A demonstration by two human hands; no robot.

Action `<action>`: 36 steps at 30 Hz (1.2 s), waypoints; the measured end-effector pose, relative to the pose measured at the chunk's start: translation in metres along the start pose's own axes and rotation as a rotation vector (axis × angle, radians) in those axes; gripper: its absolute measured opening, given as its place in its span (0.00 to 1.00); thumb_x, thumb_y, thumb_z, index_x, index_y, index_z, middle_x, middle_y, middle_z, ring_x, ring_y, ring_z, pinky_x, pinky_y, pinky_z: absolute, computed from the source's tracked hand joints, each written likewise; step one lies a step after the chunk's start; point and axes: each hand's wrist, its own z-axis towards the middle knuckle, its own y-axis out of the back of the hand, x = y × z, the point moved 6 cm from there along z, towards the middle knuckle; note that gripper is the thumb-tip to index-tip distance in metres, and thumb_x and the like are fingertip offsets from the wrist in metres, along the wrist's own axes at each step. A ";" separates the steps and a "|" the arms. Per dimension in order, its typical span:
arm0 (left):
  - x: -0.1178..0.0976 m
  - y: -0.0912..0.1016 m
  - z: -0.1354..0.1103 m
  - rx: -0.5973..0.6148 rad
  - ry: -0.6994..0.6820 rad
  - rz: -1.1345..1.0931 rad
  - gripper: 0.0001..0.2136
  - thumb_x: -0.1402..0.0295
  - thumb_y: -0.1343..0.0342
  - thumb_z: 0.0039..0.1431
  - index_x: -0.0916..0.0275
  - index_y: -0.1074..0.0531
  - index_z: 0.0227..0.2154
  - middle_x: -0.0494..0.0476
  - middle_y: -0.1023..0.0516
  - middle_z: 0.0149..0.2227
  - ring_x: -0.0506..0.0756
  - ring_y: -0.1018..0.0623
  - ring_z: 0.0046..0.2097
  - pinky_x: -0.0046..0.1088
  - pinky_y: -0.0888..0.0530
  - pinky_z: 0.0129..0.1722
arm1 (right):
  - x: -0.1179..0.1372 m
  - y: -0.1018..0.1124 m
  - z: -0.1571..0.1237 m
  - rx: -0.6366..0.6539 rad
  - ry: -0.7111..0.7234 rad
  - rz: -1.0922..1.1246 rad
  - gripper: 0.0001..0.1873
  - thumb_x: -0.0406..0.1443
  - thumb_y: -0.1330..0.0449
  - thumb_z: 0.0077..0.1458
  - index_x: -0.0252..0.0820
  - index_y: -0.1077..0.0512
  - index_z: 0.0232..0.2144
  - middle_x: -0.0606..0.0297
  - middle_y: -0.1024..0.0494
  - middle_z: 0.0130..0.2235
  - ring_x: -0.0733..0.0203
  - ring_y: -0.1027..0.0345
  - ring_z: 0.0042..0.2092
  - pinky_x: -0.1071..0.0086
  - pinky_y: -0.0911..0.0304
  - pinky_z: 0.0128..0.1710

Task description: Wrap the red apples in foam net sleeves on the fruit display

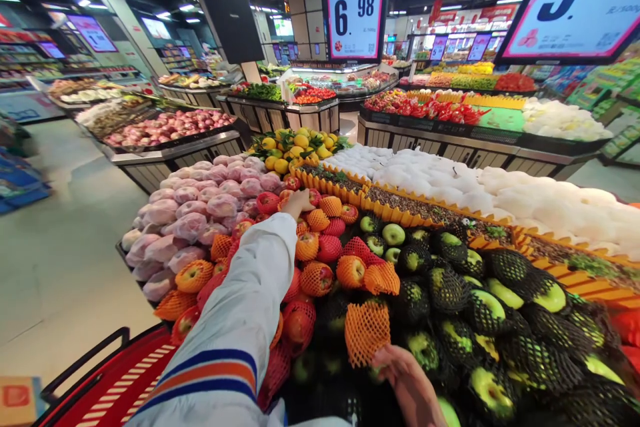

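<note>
My left hand (297, 203) reaches far out in a white sleeve with blue and orange stripes. It rests among red apples (269, 202) at the back of the pile, and its fingers are hidden behind the back of the hand. My right hand (407, 377) is low at the front edge of the display. It pinches the lower edge of an empty orange foam net (367, 330). Apples in orange and red nets (317, 277) lie between my two hands.
Green apples in black nets (475, 297) fill the right front. Pink-wrapped fruit (200, 207) is stacked at the left, white-wrapped fruit (500, 193) behind, and oranges (295, 145) beyond. A red shopping basket (115, 380) stands at the bottom left, beside an open aisle floor (65, 247). A 6.98 price sign (355, 7) hangs overhead.
</note>
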 end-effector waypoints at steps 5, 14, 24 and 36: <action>-0.010 0.024 -0.026 -0.041 -0.025 0.065 0.49 0.62 0.32 0.53 0.77 0.52 0.71 0.86 0.55 0.74 0.75 0.53 0.75 0.51 0.51 0.70 | 0.024 -0.021 0.000 -0.057 -0.032 -0.051 0.45 0.66 0.34 0.44 0.51 0.26 0.59 0.53 0.21 0.54 0.36 0.32 0.55 0.50 0.39 0.53; -0.111 0.080 -0.252 -0.290 -0.585 0.115 0.29 0.58 0.39 0.62 0.69 0.33 0.61 0.75 0.34 0.66 0.74 0.38 0.68 0.51 0.42 0.66 | 0.039 -0.028 0.007 -0.087 0.052 0.029 0.39 0.60 0.32 0.47 0.48 0.23 0.56 0.55 0.19 0.51 0.41 0.29 0.51 0.52 0.37 0.52; -0.164 -0.063 -0.469 0.153 -1.358 0.093 0.20 0.57 0.34 0.59 0.61 0.28 0.51 0.62 0.22 0.53 0.62 0.22 0.48 0.37 0.28 0.43 | 0.047 -0.025 0.012 -0.193 0.101 0.077 0.33 0.62 0.35 0.49 0.49 0.21 0.49 0.58 0.20 0.43 0.46 0.29 0.45 0.52 0.35 0.49; -0.165 -0.050 -0.442 0.168 -0.978 -0.418 0.11 0.59 0.45 0.69 0.62 0.24 0.42 0.59 0.17 0.42 0.58 0.20 0.43 0.33 0.27 0.43 | 0.041 -0.024 0.008 -0.171 0.091 0.026 0.31 0.61 0.34 0.48 0.49 0.19 0.45 0.60 0.17 0.42 0.45 0.26 0.46 0.52 0.33 0.52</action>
